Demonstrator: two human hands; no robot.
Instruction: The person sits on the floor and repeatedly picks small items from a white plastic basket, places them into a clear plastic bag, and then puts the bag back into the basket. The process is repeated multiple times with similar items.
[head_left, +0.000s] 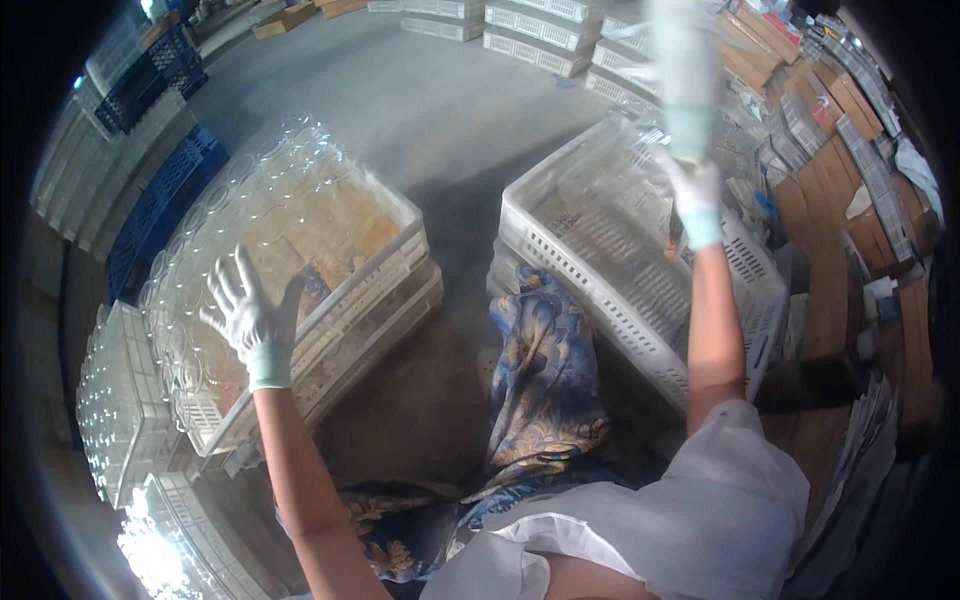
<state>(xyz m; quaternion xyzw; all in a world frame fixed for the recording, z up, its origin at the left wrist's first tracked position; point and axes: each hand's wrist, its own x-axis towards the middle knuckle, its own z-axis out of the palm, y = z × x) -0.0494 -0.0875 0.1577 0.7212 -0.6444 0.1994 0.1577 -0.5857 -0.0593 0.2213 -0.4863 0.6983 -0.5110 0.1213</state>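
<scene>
My left hand, in a white glove with a pale green cuff, has its fingers spread over a white plastic crate. Clear glass vessels with round rims stand along that crate's far and left sides. My right hand, gloved alike, is raised over the far side of a second white crate with slotted walls. It appears to grip a white cloth item with a pale green band, perhaps a glove, badly blurred by motion. Some clear, shiny material lies at that crate's far end.
Stacked white crates stand at the back. Cardboard boxes crowd the right side. Blue plastic crates and more glassware are at the left. My patterned trouser leg is between the two crates, above a grey floor.
</scene>
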